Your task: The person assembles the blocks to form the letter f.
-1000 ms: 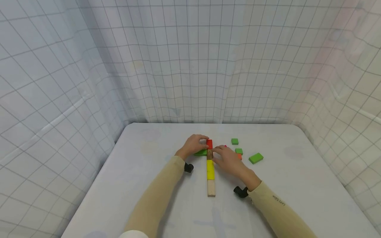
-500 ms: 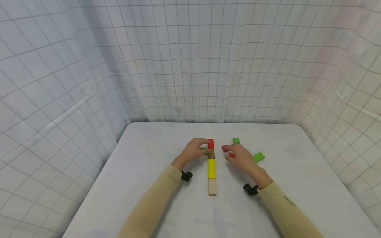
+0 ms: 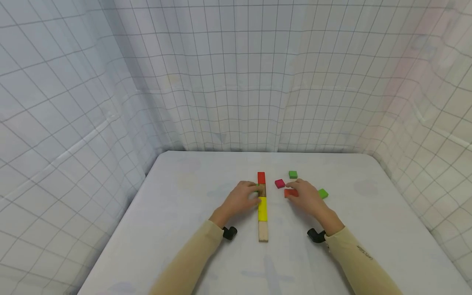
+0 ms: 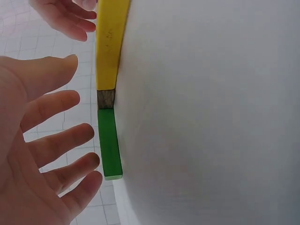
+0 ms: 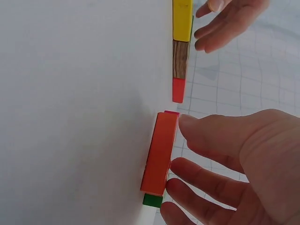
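A straight row of blocks has a red block (image 3: pixel 261 178) at the far end, then a dark wood-grained block (image 5: pixel 180 58), a yellow block (image 3: pixel 262 209) and a pale wooden block (image 3: pixel 263 231). A green block (image 4: pixel 110 144) sticks out to the left beside the wood-grained one, mostly covered in the head view. My left hand (image 3: pixel 240 199) hovers over the row, fingers spread and holding nothing. My right hand (image 3: pixel 309 199) is over an orange block (image 5: pixel 160 153), thumb near one end and fingers loosely bent alongside; a firm grip does not show.
Around my right hand lie a pinkish-red block (image 3: pixel 280 183), a small green block (image 3: pixel 293 174) and a green block (image 3: pixel 323 193) partly behind the hand. The white table (image 3: pixel 184 184) meets hanging grid-patterned cloth (image 3: pixel 236 102) at its back and sides.
My right hand has moved right, from the row to the orange block. My left hand has slid back toward me along the row, uncovering the red block, which stays in place.
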`<state>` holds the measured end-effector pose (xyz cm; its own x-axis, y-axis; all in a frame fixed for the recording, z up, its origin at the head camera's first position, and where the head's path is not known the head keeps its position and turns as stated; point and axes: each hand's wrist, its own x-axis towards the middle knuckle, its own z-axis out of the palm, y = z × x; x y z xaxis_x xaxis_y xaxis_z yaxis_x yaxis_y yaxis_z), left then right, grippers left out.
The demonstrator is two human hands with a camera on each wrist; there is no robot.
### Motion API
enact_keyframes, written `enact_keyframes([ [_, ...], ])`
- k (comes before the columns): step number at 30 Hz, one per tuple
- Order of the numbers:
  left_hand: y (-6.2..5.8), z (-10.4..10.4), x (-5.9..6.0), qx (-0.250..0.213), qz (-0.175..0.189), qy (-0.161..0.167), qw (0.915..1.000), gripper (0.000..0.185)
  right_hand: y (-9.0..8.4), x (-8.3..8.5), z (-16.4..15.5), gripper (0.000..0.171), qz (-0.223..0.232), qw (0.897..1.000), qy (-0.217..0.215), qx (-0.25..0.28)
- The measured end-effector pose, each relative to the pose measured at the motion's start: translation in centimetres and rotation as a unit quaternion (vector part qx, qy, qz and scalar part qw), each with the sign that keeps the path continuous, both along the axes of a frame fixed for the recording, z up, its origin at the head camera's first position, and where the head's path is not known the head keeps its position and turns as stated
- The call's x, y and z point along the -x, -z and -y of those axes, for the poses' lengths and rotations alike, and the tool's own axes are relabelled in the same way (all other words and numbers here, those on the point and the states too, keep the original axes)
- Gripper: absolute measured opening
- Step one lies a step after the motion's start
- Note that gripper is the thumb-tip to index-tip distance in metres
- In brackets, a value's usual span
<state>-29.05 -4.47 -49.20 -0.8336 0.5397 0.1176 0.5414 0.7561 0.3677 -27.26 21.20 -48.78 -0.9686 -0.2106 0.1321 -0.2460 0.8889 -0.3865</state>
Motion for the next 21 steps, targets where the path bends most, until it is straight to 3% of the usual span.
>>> enact_keyframes([
  [3,0.1,0.2,-0.5,0.021,-0.016,0.011,0.9996,0.047,0.3,0.0,-0.2,0.036,-0.003,1.0,0.005,-0.007],
  [11,0.6,0.3,-1.2,0.08,-0.02,0.026,0.9962,0.06,0.7,0.1,-0.5,0.033,-0.02,0.999,0.0,-0.037],
  [21,0.8,0.3,-1.5,0.115,-0.033,0.039,0.9921,0.079,1.2,0.2,-0.5,0.032,-0.016,1.0,-0.004,-0.024],
])
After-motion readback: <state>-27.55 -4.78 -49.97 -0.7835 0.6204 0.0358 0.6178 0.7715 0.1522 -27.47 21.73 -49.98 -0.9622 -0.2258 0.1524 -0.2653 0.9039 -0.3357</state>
